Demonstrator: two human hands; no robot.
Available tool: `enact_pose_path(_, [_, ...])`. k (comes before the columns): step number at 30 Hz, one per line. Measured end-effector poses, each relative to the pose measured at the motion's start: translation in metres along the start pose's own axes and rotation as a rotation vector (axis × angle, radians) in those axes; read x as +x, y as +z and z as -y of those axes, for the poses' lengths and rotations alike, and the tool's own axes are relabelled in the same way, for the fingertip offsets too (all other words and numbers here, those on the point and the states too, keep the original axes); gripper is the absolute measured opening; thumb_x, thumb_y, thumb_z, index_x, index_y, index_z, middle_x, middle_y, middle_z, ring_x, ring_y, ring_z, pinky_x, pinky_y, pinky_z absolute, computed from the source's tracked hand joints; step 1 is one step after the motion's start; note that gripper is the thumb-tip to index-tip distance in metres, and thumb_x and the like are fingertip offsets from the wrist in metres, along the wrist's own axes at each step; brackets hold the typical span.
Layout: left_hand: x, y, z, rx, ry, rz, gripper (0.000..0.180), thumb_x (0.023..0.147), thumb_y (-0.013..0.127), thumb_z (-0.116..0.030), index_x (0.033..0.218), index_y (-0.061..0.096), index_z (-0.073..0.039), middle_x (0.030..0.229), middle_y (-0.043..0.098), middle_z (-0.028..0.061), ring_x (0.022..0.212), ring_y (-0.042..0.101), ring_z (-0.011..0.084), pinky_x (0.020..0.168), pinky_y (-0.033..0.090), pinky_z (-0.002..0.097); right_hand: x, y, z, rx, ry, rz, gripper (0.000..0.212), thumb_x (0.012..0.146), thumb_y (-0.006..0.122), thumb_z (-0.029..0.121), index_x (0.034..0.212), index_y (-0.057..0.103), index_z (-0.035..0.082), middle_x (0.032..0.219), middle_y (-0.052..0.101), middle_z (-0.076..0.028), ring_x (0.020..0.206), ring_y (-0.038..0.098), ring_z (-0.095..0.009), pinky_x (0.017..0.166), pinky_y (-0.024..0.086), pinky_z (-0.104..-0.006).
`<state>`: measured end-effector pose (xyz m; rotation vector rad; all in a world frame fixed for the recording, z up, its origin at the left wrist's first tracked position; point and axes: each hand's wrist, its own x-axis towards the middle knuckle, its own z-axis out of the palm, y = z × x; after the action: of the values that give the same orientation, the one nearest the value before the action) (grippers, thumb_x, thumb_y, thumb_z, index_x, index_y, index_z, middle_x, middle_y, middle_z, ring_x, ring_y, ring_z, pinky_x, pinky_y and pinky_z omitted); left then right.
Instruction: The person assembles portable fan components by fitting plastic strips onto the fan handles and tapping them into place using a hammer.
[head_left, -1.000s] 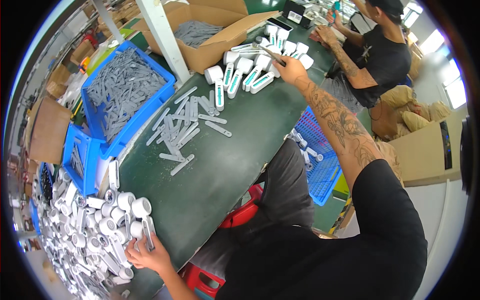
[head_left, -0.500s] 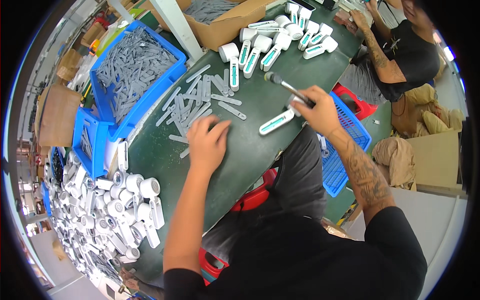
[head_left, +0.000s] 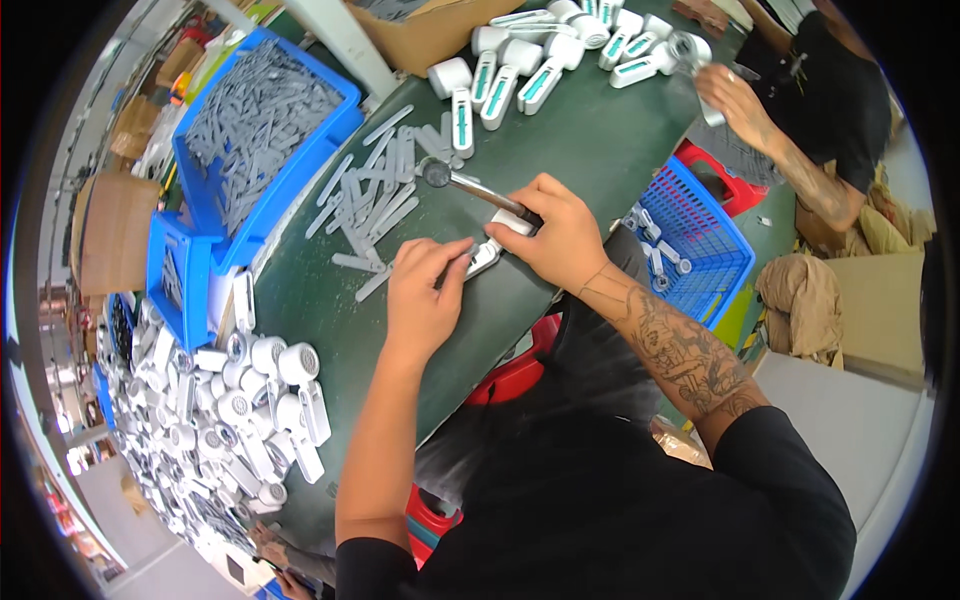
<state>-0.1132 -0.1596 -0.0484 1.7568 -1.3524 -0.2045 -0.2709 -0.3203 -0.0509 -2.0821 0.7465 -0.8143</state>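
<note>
My right hand (head_left: 553, 232) is closed round a hammer (head_left: 487, 191) and also steadies a white, shower-head-shaped part (head_left: 487, 257) on the bench. The hammer's round metal head points left, raised above loose grey strips (head_left: 375, 200). My left hand (head_left: 425, 292) has its thumb and fingers pinched at the near end of the white part's handle. Something small and dark shows at these fingertips, too small to name. My right hand hides much of the white part.
White parts with teal inlays (head_left: 498, 95) stand at the back, where a co-worker's hand (head_left: 737, 102) holds another. Left are a blue tray of grey strips (head_left: 350, 115), a smaller blue bin (head_left: 203, 300) and heaped white parts (head_left: 235, 410). A blue basket (head_left: 735, 262) sits right, below the bench.
My right hand has brought the hammer and white part left, to my left hand. My left fingers have closed at its handle. The co-worker's hand has come nearer with a white part.
</note>
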Motion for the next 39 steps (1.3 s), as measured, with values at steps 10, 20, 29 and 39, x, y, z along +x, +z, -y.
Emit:
enact_pose_path(10, [-0.007,0.003,-0.008,-0.109,-0.172,0.075,0.018,0.098,0.079,-0.006,0.115,0.083,-0.003,0.110,0.077,0.0108,0.093,0.075,0.0255,0.080,0.059,0.0335,0.001,0.011,0.006,-0.072,0.018,0.049,0.032,0.085,0.091,0.024,0.106,0.081,0.003,0.096,0.068,-0.008,0.082,0.072,-0.026,0.074,0.058,-0.0372])
enact_pose_path(20, [-0.007,0.000,0.000,-0.092,-0.178,0.119,0.023,0.096,0.082,-0.012,0.117,0.082,-0.004,0.113,0.082,0.0141,0.098,0.080,0.0308,0.085,0.061,0.0367,0.002,0.004,0.009,-0.115,-0.001,0.091,0.032,0.092,0.084,0.032,0.117,0.079,0.011,0.103,0.068,-0.008,0.091,0.073,-0.030,0.079,0.059,-0.0425])
enact_pose_path(29, [-0.008,0.000,0.009,-0.209,-0.313,0.123,0.048,0.095,0.085,-0.017,0.137,0.065,-0.011,0.111,0.085,0.0118,0.098,0.082,0.0276,0.086,0.060,0.0377,-0.052,-0.081,0.060,-0.040,0.019,0.201,0.039,0.109,0.063,0.010,0.148,0.067,0.007,0.092,0.064,-0.015,0.084,0.067,-0.033,0.079,0.055,-0.0404])
enact_pose_path(39, [-0.008,0.002,0.010,-0.257,-0.310,0.123,0.048,0.096,0.085,-0.019,0.137,0.065,-0.009,0.110,0.085,0.0110,0.098,0.081,0.0267,0.087,0.059,0.0374,-0.072,-0.063,0.037,-0.033,0.000,0.178,0.041,0.108,0.065,0.014,0.148,0.067,0.006,0.108,0.076,-0.024,0.097,0.074,-0.043,0.087,0.059,-0.0462])
